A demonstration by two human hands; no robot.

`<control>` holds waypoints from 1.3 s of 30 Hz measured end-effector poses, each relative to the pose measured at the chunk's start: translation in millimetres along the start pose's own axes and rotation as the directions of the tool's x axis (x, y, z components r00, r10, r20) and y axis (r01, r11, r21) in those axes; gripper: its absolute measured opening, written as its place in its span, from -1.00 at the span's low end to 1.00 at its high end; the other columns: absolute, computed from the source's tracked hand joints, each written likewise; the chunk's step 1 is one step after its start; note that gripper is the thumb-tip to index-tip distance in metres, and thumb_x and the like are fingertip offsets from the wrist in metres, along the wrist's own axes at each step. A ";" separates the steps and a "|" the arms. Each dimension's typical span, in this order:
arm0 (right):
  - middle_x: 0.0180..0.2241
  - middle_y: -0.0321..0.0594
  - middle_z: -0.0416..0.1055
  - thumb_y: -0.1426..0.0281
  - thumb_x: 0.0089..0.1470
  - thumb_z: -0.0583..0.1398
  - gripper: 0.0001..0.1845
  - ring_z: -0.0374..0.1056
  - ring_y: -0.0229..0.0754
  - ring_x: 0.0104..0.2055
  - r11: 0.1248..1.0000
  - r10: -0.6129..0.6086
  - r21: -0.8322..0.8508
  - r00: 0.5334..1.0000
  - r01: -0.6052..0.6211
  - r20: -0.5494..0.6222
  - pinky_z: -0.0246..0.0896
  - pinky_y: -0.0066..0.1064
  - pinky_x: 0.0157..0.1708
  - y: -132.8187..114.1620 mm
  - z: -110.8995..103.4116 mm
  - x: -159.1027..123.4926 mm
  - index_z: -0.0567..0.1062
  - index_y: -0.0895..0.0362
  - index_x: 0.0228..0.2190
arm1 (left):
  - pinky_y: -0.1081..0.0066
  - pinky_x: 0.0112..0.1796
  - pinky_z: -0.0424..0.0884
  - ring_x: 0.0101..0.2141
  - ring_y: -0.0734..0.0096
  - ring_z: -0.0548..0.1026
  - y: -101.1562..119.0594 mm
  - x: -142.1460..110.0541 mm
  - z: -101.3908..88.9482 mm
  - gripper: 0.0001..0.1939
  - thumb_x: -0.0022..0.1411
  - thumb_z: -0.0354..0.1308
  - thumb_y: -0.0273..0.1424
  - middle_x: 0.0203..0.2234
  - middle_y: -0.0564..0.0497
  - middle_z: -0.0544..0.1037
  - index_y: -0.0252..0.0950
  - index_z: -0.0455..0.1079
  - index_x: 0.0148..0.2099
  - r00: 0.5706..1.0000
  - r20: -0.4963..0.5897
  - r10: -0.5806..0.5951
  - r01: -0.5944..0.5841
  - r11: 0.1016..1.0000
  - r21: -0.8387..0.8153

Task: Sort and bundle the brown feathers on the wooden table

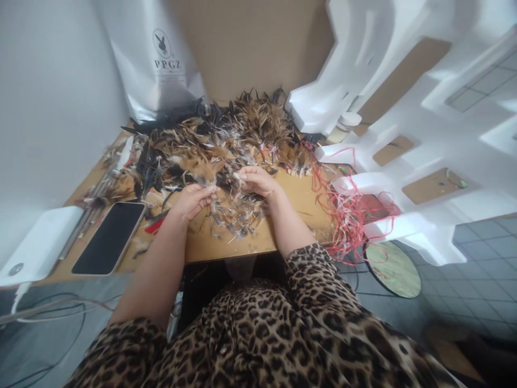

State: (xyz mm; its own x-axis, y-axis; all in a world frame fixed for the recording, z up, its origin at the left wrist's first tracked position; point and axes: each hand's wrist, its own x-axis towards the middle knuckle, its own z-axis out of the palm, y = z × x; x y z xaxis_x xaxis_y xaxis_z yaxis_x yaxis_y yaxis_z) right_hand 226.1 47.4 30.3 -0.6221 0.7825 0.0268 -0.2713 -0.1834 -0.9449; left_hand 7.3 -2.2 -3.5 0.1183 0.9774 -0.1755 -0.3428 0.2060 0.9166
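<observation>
A large heap of brown and black feathers point(189, 137) covers the back of the tabletop. At its front edge my left hand point(193, 199) pinches something at the fingertips, seemingly the base of a brown feather point(204, 170). My right hand point(257, 180) is closed with thumb and fingers together on a small pale bit, likely a feather's end. The two hands face each other, a short gap apart. Below and between them lies a loose scatter of small feathers point(238, 215) on the wood.
To the left lie a phone point(109, 237) and a white power bank point(40, 245) with a cable. Red and pink string point(349, 221) tangles at the right, beside white foam packing point(388, 178). A lidded jar point(345, 126) and a silver bag point(157, 59) stand behind.
</observation>
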 end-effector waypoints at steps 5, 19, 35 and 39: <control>-0.62 -0.31 0.34 0.16 -0.18 0.29 -0.63 0.18 -0.43 -0.60 0.986 0.005 -0.168 1.000 -0.003 0.013 0.03 -0.56 -0.58 0.0 2.4 0.4 0.43 0.26 -0.61 | 0.65 -0.53 0.36 -0.56 0.64 0.44 1.7 2.3 -0.7 -0.82 -0.14 0.34 -0.45 -0.42 -0.10 0.58 -0.44 0.50 -0.42 0.996 -0.052 0.068 -0.072 0.995 -0.075; -0.71 -0.46 0.20 0.18 -0.21 0.29 -0.65 -0.06 -0.48 -0.69 0.981 -0.072 -0.192 0.969 0.026 -0.236 -0.22 -0.56 -0.67 37.2 41.9 21.8 0.36 0.19 -0.57 | 0.67 -0.55 0.36 -0.52 0.59 0.49 0.0 -1.4 5.5 -0.78 -0.09 0.32 -0.43 -0.32 -0.16 0.58 -0.44 0.51 -0.33 0.999 0.018 0.033 -0.033 0.999 0.013; -0.57 -0.38 0.28 0.20 -0.19 0.26 -0.68 0.15 -0.40 -0.50 0.903 -0.233 -0.408 0.953 0.137 -0.195 0.08 -0.53 -0.41 32.9 43.7 19.6 0.40 0.22 -0.52 | 0.68 -0.63 0.28 -0.59 0.61 0.46 -3.8 3.2 2.6 -0.89 -0.02 0.26 -0.49 -0.48 -0.14 0.57 -0.46 0.44 -0.40 0.999 -0.018 -0.043 0.042 0.999 -0.026; -0.54 -0.37 0.29 0.21 -0.18 0.25 -0.70 0.16 -0.38 -0.47 0.889 -0.245 -0.435 0.951 0.143 -0.189 0.11 -0.52 -0.37 34.6 42.6 20.0 0.39 0.21 -0.51 | 0.65 -0.61 0.29 -0.61 0.59 0.44 -0.7 0.1 7.3 -0.87 -0.06 0.29 -0.46 -0.57 -0.12 0.55 -0.45 0.45 -0.45 0.999 -0.024 -0.029 0.030 0.998 0.046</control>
State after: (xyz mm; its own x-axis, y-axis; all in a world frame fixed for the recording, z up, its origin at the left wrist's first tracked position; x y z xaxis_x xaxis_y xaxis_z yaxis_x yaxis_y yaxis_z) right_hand 173.1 31.4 12.1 -0.3865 0.9013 0.1955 -0.0106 0.2076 -0.9781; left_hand 14.4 -2.6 -1.5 0.1057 0.9718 -0.2106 -0.2959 0.2329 0.9264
